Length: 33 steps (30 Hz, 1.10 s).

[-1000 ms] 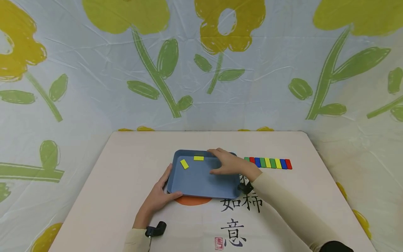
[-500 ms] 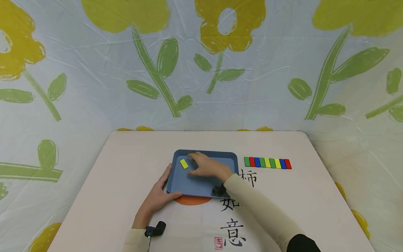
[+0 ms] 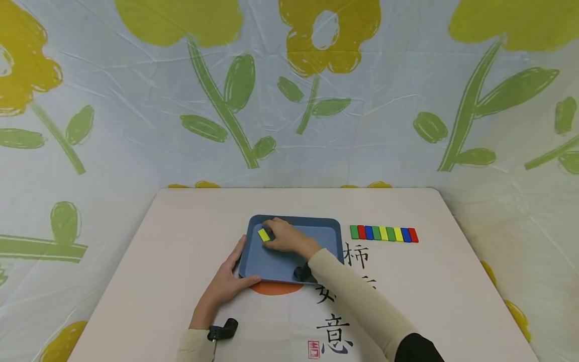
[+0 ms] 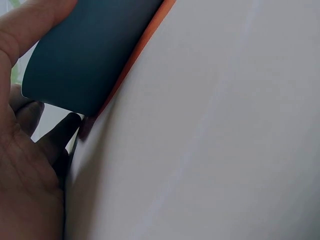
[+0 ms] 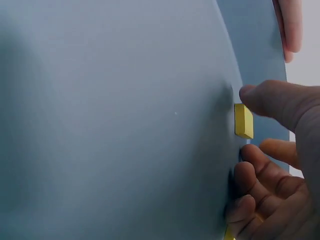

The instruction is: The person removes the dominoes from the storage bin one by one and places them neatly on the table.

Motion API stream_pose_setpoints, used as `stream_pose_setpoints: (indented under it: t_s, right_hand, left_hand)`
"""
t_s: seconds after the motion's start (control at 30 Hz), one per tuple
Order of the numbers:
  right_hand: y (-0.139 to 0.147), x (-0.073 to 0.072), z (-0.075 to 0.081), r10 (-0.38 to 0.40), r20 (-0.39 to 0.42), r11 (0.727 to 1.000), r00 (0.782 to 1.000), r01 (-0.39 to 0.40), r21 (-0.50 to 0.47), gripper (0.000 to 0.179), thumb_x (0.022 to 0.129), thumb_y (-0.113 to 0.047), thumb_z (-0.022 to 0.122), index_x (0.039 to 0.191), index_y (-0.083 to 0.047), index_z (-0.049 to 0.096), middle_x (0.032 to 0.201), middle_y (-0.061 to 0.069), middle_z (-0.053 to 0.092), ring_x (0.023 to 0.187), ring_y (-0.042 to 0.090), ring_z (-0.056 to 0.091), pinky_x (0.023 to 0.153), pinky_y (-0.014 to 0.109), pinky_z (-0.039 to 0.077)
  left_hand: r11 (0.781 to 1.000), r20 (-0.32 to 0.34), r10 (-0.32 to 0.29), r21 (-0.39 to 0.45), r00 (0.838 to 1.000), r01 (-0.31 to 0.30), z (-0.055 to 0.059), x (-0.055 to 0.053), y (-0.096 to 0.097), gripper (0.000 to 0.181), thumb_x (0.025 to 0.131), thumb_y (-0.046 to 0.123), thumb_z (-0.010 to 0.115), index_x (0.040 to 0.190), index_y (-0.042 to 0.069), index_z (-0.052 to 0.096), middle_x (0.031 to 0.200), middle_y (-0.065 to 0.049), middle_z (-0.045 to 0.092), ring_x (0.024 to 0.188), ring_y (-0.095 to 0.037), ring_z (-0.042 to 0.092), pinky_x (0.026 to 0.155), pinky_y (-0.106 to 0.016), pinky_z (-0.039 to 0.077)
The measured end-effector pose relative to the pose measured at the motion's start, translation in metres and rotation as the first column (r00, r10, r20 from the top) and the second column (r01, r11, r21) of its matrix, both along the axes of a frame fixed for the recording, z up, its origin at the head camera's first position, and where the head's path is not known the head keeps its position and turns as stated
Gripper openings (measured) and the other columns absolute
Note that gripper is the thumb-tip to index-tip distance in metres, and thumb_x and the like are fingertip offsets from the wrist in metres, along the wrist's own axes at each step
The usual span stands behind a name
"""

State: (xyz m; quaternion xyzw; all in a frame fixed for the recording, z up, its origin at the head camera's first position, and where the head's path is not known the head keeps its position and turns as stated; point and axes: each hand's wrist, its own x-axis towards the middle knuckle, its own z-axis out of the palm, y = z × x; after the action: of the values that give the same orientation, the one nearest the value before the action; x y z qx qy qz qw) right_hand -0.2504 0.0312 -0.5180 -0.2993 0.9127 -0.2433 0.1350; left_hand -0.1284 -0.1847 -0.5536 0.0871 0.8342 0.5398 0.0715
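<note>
A blue tray (image 3: 271, 266) lies on the table. My left hand (image 3: 225, 280) holds its near-left corner, thumb along the front wall and fingers along the left side; the left wrist view shows the thumb against the tray wall (image 4: 95, 50). Inside the tray, by the far-left corner, lies a small yellow block (image 3: 263, 235). My right hand (image 3: 291, 238) reaches over the tray, thumb and fingertips spread to either side of that yellow block (image 5: 243, 121), with small gaps showing in the right wrist view. A second yellow block (image 5: 229, 234) is mostly hidden behind the right hand.
Right of the tray, several green, red, blue and yellow blocks (image 3: 384, 234) stand in one neat row. The table's cloth (image 3: 271, 327) bears black characters and an orange shape partly under the tray. A flower-printed curtain (image 3: 362, 151) encloses the table.
My right hand has moved left across the tray, from its right side to the yellow block at far left, covering the other yellow block. The left hand stays at the tray's corner.
</note>
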Motion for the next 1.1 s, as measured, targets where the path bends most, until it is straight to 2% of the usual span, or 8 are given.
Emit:
stream_pose_setpoints:
  t_s: [0.23,0.4,0.77,1.1]
  right_hand:
    - [-0.001,-0.001,-0.001,0.0,-0.008,1.0,1.0,0.001,0.025,0.06,0.097,-0.032,0.072,0.148,-0.006,0.054,0.124,0.009,0.064,0.102,0.017,0.059,0.091,0.034,0.054]
    - [-0.001,0.0,-0.001,0.004,-0.011,0.999,1.0,-0.003,0.035,0.055,0.098,-0.031,0.071,0.145,-0.008,0.057,0.123,0.009,0.063,0.101,0.017,0.059,0.091,0.033,0.053]
    - [0.0,0.001,0.0,0.014,-0.012,1.0,1.0,-0.013,0.023,0.05,0.096,-0.031,0.074,0.141,-0.011,0.062,0.12,0.007,0.063,0.1,0.014,0.061,0.09,0.032,0.054]
    - [0.011,0.004,0.01,0.04,0.01,0.999,0.999,-0.04,-0.014,0.049,0.096,-0.029,0.074,0.14,-0.01,0.062,0.124,0.009,0.062,0.111,0.02,0.063,0.096,0.036,0.055]
  left_hand:
    - [1.0,0.004,0.004,0.003,1.0,-0.004,-0.001,0.001,0.001,0.112,0.082,0.033,0.088,0.166,0.038,0.014,0.173,0.007,0.013,0.16,-0.027,0.012,0.125,-0.063,0.018]
    - [1.0,-0.002,0.003,0.005,1.0,-0.003,-0.003,0.001,0.002,0.112,0.082,0.033,0.088,0.167,0.034,0.014,0.173,0.007,0.013,0.16,-0.028,0.012,0.125,-0.063,0.017]
    - [1.0,-0.002,0.006,0.002,1.0,-0.006,-0.005,0.001,0.0,0.111,0.083,0.031,0.088,0.165,0.039,0.014,0.173,0.006,0.013,0.16,-0.028,0.013,0.125,-0.063,0.018]
    - [1.0,-0.011,0.005,0.001,1.0,-0.005,-0.004,-0.001,0.0,0.111,0.083,0.032,0.088,0.166,0.037,0.014,0.173,0.006,0.014,0.16,-0.028,0.013,0.125,-0.063,0.017]
